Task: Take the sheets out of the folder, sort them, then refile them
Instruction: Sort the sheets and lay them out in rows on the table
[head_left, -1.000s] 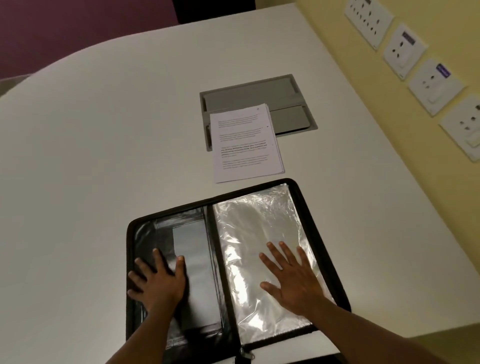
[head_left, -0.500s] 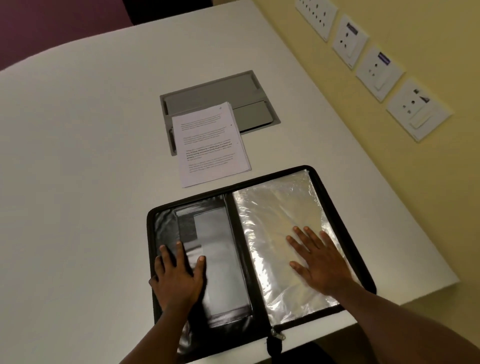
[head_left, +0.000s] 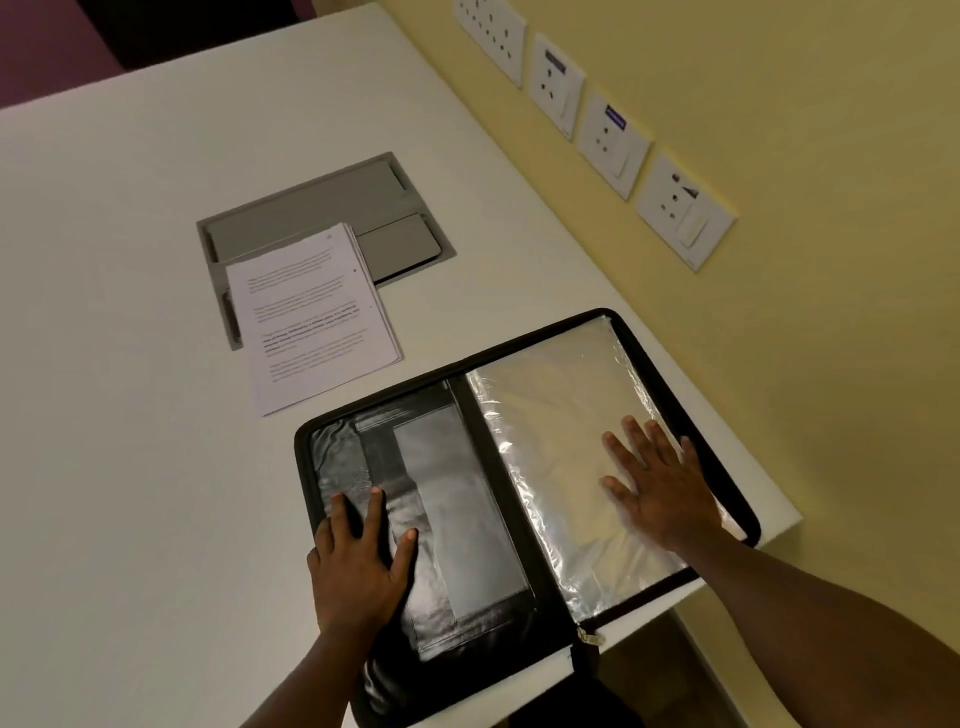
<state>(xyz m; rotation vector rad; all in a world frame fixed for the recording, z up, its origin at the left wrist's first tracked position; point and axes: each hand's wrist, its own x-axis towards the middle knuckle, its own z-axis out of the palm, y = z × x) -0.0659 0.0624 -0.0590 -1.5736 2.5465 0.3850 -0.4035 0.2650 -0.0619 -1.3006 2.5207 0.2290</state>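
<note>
Presently: black zip folder, open flat at near table edge; left hand and right hand both flat, fingers spread, gripping nothing, pressing its inner pocket and clear sleeve. Printed sheets stacked beyond, overlapping grey hatch. Step judged: sheets out, sorting or refiling next; needs a hand reaching far to the stack.

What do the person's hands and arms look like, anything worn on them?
Both arms are bare right to the picture's lower edge, with no sleeves in view. The left hand and right hand wear no gloves, and no rings, watch or bracelet show on the fingers or wrists. Nails look short and unpainted.
</note>
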